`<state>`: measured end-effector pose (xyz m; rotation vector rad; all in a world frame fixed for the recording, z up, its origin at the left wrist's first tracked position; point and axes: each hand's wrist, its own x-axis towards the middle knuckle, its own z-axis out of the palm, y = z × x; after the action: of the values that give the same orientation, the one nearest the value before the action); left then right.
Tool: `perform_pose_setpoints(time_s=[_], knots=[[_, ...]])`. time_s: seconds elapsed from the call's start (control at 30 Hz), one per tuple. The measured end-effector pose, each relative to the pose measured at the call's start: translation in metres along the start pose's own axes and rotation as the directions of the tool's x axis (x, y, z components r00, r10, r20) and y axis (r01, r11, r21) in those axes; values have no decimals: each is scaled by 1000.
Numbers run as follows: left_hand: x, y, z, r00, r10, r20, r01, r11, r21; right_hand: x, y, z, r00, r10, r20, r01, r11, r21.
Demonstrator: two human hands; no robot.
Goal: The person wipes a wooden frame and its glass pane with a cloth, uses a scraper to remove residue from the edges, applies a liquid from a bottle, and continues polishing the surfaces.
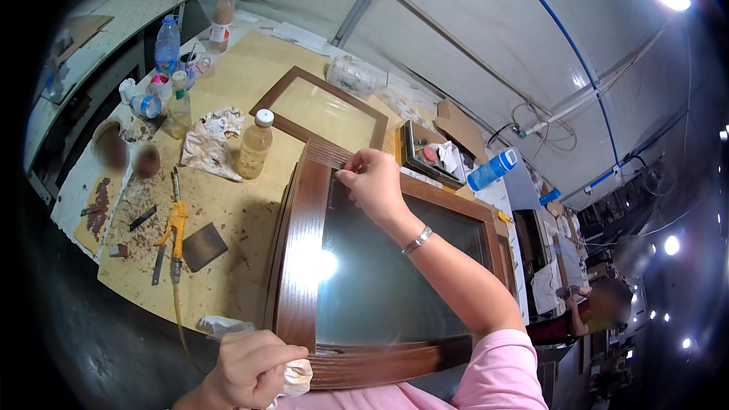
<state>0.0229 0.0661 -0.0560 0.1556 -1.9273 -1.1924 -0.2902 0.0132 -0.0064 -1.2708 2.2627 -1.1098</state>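
A brown wooden frame with a glass pane (pixel 380 288) lies in front of me, on top of a stack of similar frames. My right hand (pixel 377 186) is closed in a pinch at the pane's far left inner corner; whatever its fingertips hold, if anything, is too small to make out. A silver bracelet (pixel 417 240) circles that wrist. Near the frame's front left corner my left hand (pixel 250 370) is closed around a crumpled white cloth (pixel 297 377), its index finger pointing at the wood.
Left on the table lie a yellow air blow gun (pixel 176 220) with a hose, a dark square pad (pixel 205 247) and a stained rag (pixel 213 140). A capped bottle of yellowish liquid (pixel 255 144) stands beside another brown frame (pixel 372 115). Right are an open box (pixel 429 153) and blue bottle (pixel 492 170).
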Motion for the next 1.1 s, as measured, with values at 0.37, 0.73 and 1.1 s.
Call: perform_pose_setpoints(time_s=[0.37, 0.73, 1.1], knots=[[-6, -3, 2, 998, 25, -53, -24, 1000, 11, 4, 3, 2, 990, -140, 26, 142, 975, -172], [-8, 2, 6, 996, -51, -71, 54, 998, 31, -50, 9, -53, 987, -87, 134, 145, 839, -524], [18, 22, -19, 968, -211, -139, 231, 961, 154, -133, 172, -245, 899, 156, -410, -408, 643, -649]])
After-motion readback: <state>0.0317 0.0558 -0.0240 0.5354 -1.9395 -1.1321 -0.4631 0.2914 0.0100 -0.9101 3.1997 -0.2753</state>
